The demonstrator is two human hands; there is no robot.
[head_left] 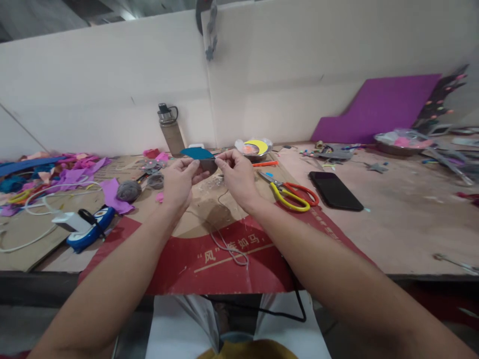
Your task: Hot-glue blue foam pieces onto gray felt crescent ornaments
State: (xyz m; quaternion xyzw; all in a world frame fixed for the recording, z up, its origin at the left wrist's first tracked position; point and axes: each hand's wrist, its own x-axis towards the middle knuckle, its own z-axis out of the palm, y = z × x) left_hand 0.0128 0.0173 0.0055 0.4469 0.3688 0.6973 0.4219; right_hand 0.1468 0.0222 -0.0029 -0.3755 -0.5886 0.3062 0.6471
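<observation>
My left hand [181,179] is closed on a small felt piece, teal blue [198,152] on top with a dark grey layer below it. My right hand [239,174] pinches at the right end of this piece. Whether a needle sits between those fingertips is too small to tell. From below my right hand a thin grey thread [224,247] trails down in loops over the red and brown cardboard [168,271]. Both hands are raised a little above the cardboard, close together.
Scissors [288,194] with yellow and red handles and a black phone [335,190] lie to the right. A bottle [171,132] stands behind. On the left are grey yarn [129,191], a blue power strip [92,230] with cables, and felt scraps [75,174]. A bowl [262,157] sits behind my right hand.
</observation>
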